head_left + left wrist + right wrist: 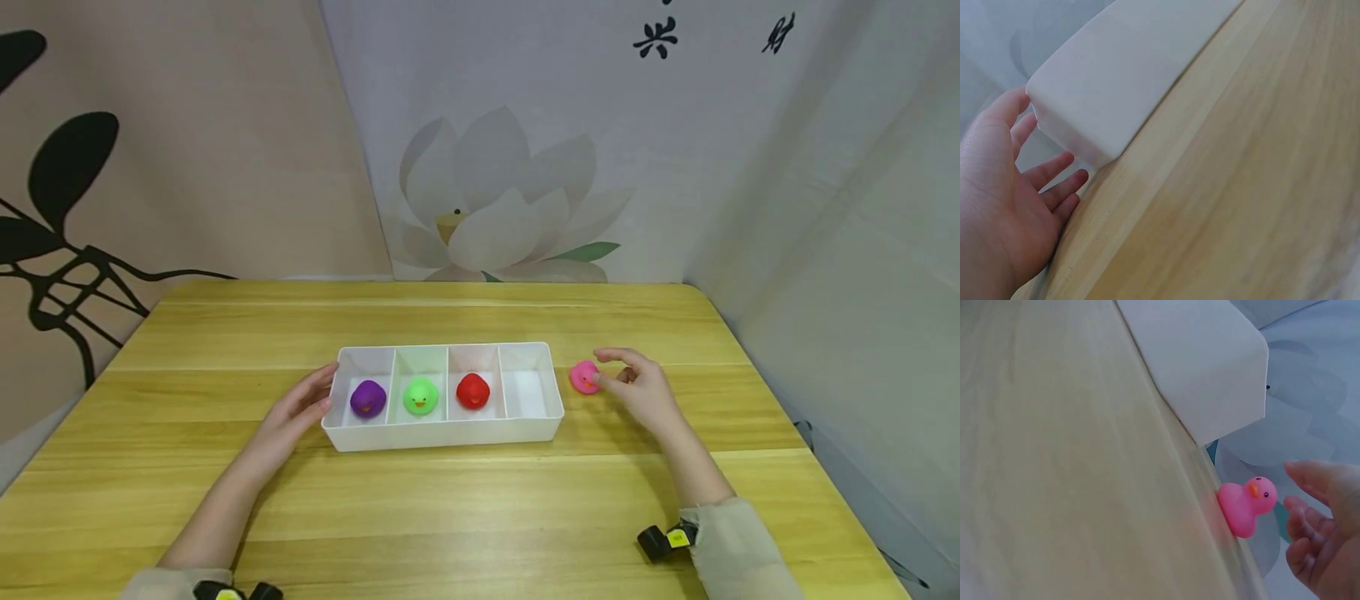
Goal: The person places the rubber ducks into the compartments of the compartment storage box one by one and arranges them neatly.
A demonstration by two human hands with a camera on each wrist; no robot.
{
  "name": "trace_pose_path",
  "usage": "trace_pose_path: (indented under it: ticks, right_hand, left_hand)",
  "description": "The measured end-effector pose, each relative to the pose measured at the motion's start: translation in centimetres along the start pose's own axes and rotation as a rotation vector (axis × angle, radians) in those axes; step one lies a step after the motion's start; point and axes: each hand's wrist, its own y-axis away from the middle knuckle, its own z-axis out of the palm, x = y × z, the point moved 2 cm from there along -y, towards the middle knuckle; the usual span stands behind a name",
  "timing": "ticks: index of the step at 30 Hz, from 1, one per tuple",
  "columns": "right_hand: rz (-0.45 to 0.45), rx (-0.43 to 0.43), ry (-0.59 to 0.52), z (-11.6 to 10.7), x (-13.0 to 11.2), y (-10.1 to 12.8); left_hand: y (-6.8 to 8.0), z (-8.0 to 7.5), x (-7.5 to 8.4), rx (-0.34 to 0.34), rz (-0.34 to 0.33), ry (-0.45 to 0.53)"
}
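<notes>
A white box [450,433] with several compartments in a row lies on the table. From left to right it holds a purple rubber duck [368,399], a green one and a red rubber duck [473,391]; the rightmost compartment is bare. My left hand [294,407] rests against the box's left end, its fingers spread along the wall in the left wrist view. To the right of the box, a pink rubber duck [1244,509] stands upright on the table. Beside that duck is my right hand [641,393], thumb and forefinger parted, with a gap to the duck in the right wrist view.
Under everything is a wooden table [450,525] with light grain. Behind its far edge hangs a pale cloth [510,67] printed with a large flower. Another cloth hangs along the right side. Each wrist carries a small black camera [656,543].
</notes>
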Motion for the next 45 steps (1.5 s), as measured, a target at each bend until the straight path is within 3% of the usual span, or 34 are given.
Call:
trace_pose_path:
  ticks: [21, 27, 35, 45]
  right_hand:
    - [0.109, -0.056, -0.028, 0.8, 1.7, -0.3]
    - [0.124, -0.05, -0.034, 1.0, 3.9, -0.9]
    - [0.087, -0.009, 0.009, 1.1, 5.9, -1.3]
    - [0.031, 0.036, 0.024, 0.7, 4.7, -1.2]
  left_hand:
    - [0.0, -0.1, 0.0, -0.001, -0.006, -0.015]
    - [0.0, -0.1, 0.0, -0.002, -0.007, -0.006]
    - [0.0, 0.0, 0.0, 0.004, -0.014, 0.013]
    - [0.0, 0.0, 0.0, -0.001, 0.001, 0.012]
